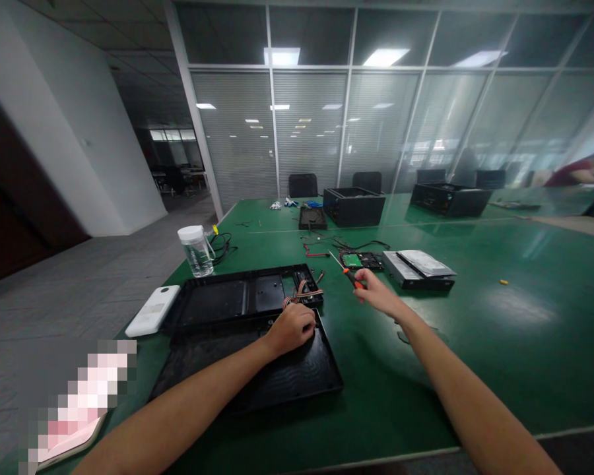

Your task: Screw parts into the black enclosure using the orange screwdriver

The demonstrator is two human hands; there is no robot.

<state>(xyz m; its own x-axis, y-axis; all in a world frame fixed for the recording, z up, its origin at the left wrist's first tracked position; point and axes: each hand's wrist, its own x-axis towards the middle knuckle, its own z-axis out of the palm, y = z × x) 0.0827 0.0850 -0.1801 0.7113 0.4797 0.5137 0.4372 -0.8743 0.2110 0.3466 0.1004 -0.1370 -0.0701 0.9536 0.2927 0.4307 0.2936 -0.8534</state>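
My right hand (376,295) is closed round the black and orange handle of a screwdriver (351,278), its thin shaft pointing up and to the left above the table. My left hand (291,328) has its fingers curled over a black casing panel (297,369); whatever they may hold is hidden. Just behind this panel lies a second black casing part (218,300), with striped ribbon wires (304,295) at its right end. A green circuit board (352,260) in a dark frame lies beyond the screwdriver.
On the left stand a clear bottle (196,254) and a white power bank-like block (153,311). A silver and black drive (418,270) sits to the right. Black computer cases (355,208) stand farther back on the green table (515,356), with loose cables about.
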